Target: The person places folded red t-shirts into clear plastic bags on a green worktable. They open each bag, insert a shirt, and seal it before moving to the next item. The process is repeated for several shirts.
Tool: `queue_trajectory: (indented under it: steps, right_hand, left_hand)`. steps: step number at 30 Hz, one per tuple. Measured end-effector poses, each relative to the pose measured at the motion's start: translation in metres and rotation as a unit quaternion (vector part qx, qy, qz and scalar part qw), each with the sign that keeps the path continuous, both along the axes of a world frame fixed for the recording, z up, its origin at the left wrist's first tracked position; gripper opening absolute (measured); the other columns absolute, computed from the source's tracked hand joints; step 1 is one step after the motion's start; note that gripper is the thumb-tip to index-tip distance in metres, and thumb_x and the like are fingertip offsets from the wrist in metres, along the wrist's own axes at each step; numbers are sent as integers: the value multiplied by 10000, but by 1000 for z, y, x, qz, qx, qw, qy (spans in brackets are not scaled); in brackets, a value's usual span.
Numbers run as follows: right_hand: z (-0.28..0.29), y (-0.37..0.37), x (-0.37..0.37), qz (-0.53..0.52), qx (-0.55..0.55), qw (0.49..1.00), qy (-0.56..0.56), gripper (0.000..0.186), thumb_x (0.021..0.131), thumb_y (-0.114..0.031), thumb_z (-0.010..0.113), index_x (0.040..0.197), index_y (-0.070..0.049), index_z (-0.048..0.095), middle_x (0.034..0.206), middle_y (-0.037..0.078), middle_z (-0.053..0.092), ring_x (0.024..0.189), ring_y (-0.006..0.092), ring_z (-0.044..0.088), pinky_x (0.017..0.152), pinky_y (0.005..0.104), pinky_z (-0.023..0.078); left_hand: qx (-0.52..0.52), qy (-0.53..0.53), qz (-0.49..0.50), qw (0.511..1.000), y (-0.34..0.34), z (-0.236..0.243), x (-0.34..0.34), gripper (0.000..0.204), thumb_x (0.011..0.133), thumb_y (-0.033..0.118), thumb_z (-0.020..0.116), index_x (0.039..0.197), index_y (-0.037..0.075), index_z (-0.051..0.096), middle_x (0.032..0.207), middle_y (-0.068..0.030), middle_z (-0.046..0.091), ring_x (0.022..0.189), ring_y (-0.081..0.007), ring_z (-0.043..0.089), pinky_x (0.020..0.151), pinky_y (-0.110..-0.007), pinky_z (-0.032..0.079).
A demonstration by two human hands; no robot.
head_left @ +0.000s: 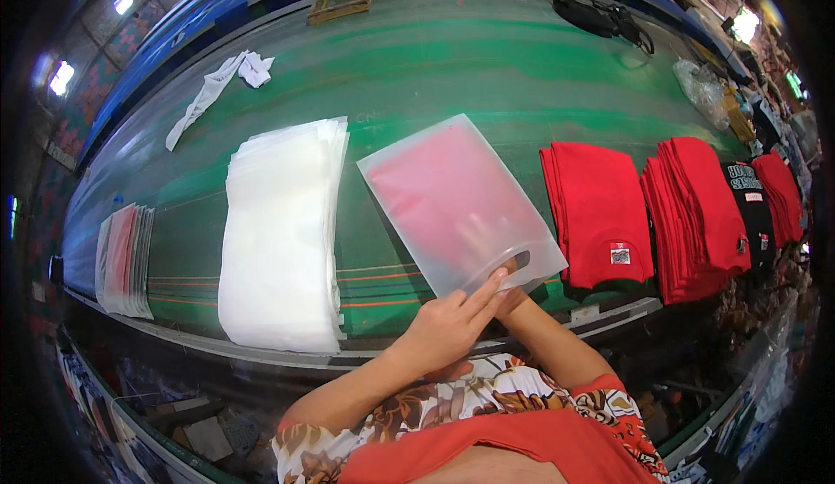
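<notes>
A frosted translucent plastic bag [548, 262] with an oval handle cutout lies at a slant on the green table, a folded red garment [430, 175] showing through it. My left hand [454, 323] is at the bag's near end, index finger stretched toward the cutout and the other fingers closed on the edge; its thumb is hidden. Through the mouth, my right hand [478, 239] reaches inside the bag. Its fingers look spread and flat against the red garment, blurred by the plastic. To the right sits a stack of folded red T-shirts [600, 210].
Left of the bag stands a tall stack of white bags [280, 240]. Filled bags [126, 262] lie at the far left. More red shirts [709, 214] and a black shirt [746, 197] are on the right. A white cloth strip [209, 93] and wooden frame [341, 4] lie farther back.
</notes>
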State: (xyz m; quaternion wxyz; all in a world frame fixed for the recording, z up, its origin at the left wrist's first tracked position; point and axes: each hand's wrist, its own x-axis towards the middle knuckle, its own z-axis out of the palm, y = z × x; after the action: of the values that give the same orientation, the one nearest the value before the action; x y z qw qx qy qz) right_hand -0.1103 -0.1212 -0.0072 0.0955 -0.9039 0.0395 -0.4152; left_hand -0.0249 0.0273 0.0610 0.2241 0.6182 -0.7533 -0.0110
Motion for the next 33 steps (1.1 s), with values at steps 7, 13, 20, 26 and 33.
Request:
queue_trajectory:
  steps: [7, 13, 20, 26, 33]
  right_hand:
    - [4, -3, -18, -16, -55, 991, 119, 496, 881, -339, 619, 1338, -148, 584, 1481, 128, 472, 1431, 362, 357, 1172, 586, 216]
    - [-12, -25, 3, -20, -18, 974, 224, 534, 869, -348, 636, 1364, -155, 576, 1493, 109, 468, 1434, 352, 356, 1187, 601, 187]
    - [-30, -29, 19, -46, -35, 967, 247, 570, 841, -386, 671, 1372, -200, 581, 1510, 111, 449, 1441, 380, 331, 1171, 619, 207]
    - [-30, -28, 20, -79, 12, 955, 287, 573, 854, -493, 663, 1376, -267, 590, 1550, 121, 395, 1425, 483, 292, 1127, 642, 252]
    - [-16, -22, 16, -89, 7, 958, 274, 600, 873, -484, 644, 1407, -226, 558, 1541, 149, 397, 1415, 491, 302, 1108, 632, 294]
  left_hand:
    - [76, 3, -30, 997, 7, 0, 3, 975, 505, 171, 834, 1398, -20, 492, 1568, -177, 358, 747, -204, 550, 629, -299, 555]
    - [82, -12, -46, 995, 4, -6, 2, 1037, 467, 181, 866, 1405, -27, 474, 1556, -173, 370, 770, -222, 567, 648, -314, 566]
    - [123, 9, -56, 991, 7, -19, 0, 998, 525, 208, 866, 1423, 24, 470, 1525, -143, 411, 815, -240, 598, 687, -326, 586]
    - [130, 34, -86, 987, 11, -31, 7, 964, 587, 241, 847, 1449, 87, 442, 1496, -127, 448, 844, -243, 623, 703, -345, 590]
    - [136, 120, -36, 983, 16, -26, 15, 721, 742, 192, 751, 1399, 65, 484, 1451, -134, 486, 883, -277, 642, 755, -345, 591]
